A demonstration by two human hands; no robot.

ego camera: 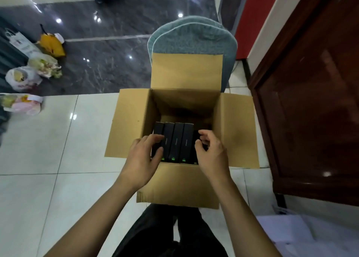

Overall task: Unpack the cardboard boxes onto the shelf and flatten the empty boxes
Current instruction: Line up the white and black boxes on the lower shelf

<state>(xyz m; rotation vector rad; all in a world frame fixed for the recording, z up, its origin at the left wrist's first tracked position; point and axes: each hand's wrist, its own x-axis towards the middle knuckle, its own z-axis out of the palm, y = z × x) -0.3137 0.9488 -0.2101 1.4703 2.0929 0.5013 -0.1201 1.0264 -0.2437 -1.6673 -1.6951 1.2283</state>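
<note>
Inside the open cardboard box (134,124), black packs (177,140) sit at 12 o'clock of both hands; left hand (143,155) grips the leftmost pack, right hand (211,151) pinches the rightmost.

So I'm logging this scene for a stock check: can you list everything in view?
open brown cardboard box: one, brown, on the white floor tiles, centre
slim black product boxes: at least five, black with green marks, standing in a row inside the box
blue-grey fabric mats: two, beyond the box
plastic bags with contents: several, white and yellow, floor left
dark wooden door: one, right
left hand: on the row's left end
right hand: on the row's right end
</note>
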